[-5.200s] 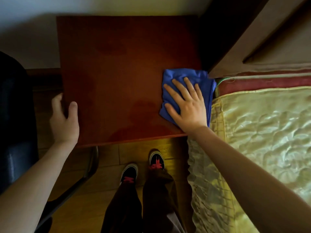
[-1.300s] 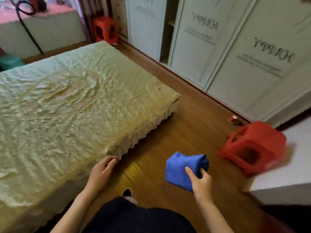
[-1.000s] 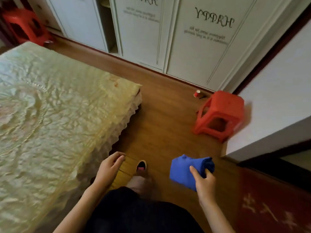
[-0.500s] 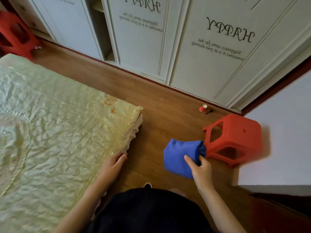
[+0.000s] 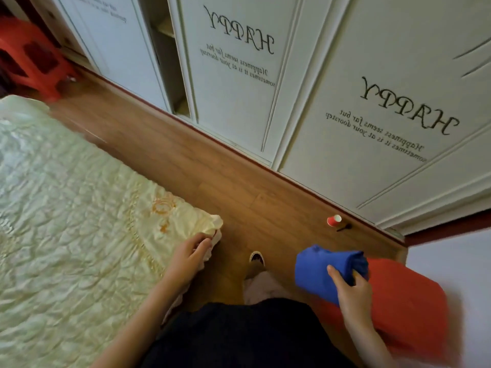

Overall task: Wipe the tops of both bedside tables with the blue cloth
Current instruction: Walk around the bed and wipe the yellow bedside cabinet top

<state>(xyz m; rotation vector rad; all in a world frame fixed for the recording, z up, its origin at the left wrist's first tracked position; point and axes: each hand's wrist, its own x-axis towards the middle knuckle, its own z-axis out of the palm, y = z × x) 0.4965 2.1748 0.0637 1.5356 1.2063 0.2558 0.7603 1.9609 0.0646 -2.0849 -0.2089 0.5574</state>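
Observation:
My right hand (image 5: 352, 290) grips the folded blue cloth (image 5: 317, 269) in the air, low at the right, above the wooden floor and in front of a red stool. My left hand (image 5: 190, 254) rests on the frilled corner of the bed's pale yellow cover (image 5: 79, 221), fingers loosely curled against the fabric, holding nothing that I can make out. No bedside table is in view.
The bed fills the left side. White wardrobe doors (image 5: 358, 102) with "HAPPY" lettering run along the back. A red stool (image 5: 403, 301) stands at the right beside a white wall corner (image 5: 457, 274). A small red cup (image 5: 334, 220) lies on the wooden floor (image 5: 212, 176). Another red stool (image 5: 32, 54) stands far left.
I have left the bedside table and walked along the bed with the cloth in my right hand. The bed's corner, the stool and the wardrobe have come closer; my left hand trails along the bed edge.

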